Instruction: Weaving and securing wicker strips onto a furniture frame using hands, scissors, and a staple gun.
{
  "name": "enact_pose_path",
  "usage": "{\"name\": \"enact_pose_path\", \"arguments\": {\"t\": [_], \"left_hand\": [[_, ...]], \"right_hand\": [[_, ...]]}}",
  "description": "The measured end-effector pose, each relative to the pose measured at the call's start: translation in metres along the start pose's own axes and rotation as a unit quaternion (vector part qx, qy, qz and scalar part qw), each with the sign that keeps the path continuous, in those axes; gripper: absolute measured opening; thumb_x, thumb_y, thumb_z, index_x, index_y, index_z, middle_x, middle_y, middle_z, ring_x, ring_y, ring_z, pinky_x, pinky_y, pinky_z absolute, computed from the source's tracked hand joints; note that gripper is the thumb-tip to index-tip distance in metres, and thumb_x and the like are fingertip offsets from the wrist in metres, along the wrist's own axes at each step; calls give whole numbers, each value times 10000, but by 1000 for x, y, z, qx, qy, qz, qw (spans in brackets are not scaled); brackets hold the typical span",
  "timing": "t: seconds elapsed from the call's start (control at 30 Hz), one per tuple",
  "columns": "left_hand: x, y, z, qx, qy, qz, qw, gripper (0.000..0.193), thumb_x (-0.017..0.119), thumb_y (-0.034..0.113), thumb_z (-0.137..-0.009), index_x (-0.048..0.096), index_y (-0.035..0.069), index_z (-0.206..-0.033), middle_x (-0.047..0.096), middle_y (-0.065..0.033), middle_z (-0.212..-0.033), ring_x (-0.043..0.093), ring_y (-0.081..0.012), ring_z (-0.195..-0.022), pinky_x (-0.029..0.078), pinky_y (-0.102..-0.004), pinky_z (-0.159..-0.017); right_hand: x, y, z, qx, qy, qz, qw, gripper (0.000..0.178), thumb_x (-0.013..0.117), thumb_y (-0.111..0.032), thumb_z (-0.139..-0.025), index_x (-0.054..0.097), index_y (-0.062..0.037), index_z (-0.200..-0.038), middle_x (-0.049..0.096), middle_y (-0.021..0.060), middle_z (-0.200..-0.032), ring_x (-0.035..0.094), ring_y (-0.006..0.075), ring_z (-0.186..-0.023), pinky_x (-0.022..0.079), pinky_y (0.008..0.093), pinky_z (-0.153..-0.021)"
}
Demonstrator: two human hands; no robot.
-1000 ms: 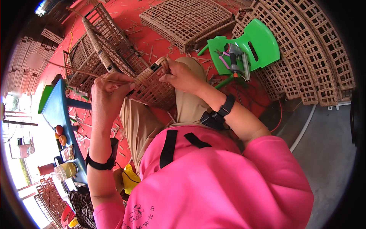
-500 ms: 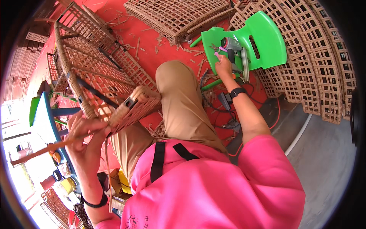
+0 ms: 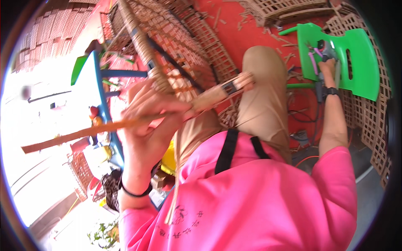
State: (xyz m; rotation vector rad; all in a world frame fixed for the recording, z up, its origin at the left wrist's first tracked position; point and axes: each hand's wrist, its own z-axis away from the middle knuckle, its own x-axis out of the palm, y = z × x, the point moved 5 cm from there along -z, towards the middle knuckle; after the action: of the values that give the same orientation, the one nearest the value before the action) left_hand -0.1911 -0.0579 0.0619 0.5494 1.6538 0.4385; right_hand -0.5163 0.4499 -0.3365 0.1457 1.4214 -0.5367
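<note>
My left hand point(image 3: 153, 108) is closed on the end of a flat brown cane strip point(image 3: 71, 136), pinching it against the wrapped rim point(image 3: 144, 46) of a woven cane piece point(image 3: 184, 54). The strip's free end sticks out to the left. A wrapped crossbar point(image 3: 213, 97) runs from the hand toward my knee. At the upper right, my right hand point(image 3: 328, 67) is closed around a grey-and-black nail gun point(image 3: 328, 49) lying on a green plastic chair point(image 3: 363, 62); its fingertips are partly hidden. Purple-handled scissors point(image 3: 313, 62) lie on the seat beside that hand.
A blue table edge point(image 3: 97, 92) stands close to my left. Woven cane panels point(image 3: 289, 10) lie at the back and behind the chair. Cane scraps litter the red floor point(image 3: 228, 27). A black cable point(image 3: 319, 100) hangs beside the chair, and an orange hose point(image 3: 305, 159) crosses the floor.
My right hand has let go of the purple-handled scissors and taken hold of the nail gun. My left hand keeps the strip at the rim. The whole view has swung left.
</note>
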Motion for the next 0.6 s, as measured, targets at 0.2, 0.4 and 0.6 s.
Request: {"name": "enact_pose_path", "arguments": {"t": [0.2, 0.4, 0.6], "left_hand": [[-5, -4, 3, 19, 17, 26, 999, 98, 747, 23, -714, 727, 62, -802, 679, -39, -738, 623, -204, -758, 440, -343, -835], [-5, -13, 9, -37, 17, 96, 995, 126, 766, 13, -726, 760, 28, -851, 681, -39, -784, 616, -146, -768, 468, -293, -732], [-2, -25, 14, -43, 8, 185, 982, 93, 741, 7, -765, 755, -22, -853, 710, -64, -832, 682, -121, -780, 526, -257, -722]], "right_hand": [[-41, 6, 14, -152, 191, -44, 969, 782, 667, -313, -806, 381, -5, -1465, 682, 242, -1154, 680, 391, -1050, 522, 453, -922], [-179, -24, 172, -223, -11, -519, 825, 529, 728, -91, -839, 510, -13, -1314, 627, 44, -896, 596, 113, -718, 492, 282, -662], [-284, -79, 379, -311, -103, -544, 772, 234, 761, -60, -796, 634, -39, -990, 617, 22, -894, 584, 108, -766, 478, 263, -714]]}}
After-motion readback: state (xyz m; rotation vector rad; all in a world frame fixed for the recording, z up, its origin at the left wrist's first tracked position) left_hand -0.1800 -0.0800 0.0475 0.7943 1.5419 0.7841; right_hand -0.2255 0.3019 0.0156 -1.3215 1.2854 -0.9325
